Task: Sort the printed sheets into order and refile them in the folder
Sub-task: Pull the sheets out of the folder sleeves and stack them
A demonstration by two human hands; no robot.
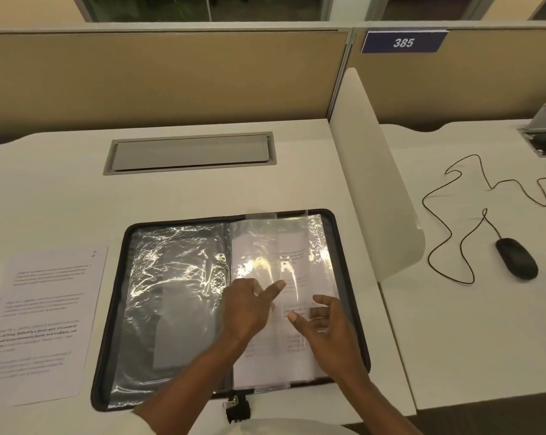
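A black zip folder (pixel 114 312) lies open on the white desk, with clear plastic sleeves on both sides. The left sleeve (pixel 171 287) looks empty and crinkled. A printed sheet (pixel 293 246) sits inside the right sleeve. My left hand (pixel 249 306) rests on the right sleeve near the spine, fingers spread and index finger stretched out. My right hand (pixel 325 328) presses flat on the same sleeve a little lower and to the right, partly under a clear plastic layer. A loose printed sheet (pixel 42 321), marked with a handwritten 2 at its top, lies on the desk left of the folder.
A grey cable hatch (pixel 190 152) is set into the desk behind the folder. A white divider panel (pixel 375 183) stands at the right. Beyond it a black mouse (pixel 516 259) and its looping cable lie on the neighbouring desk. A beige partition closes the back.
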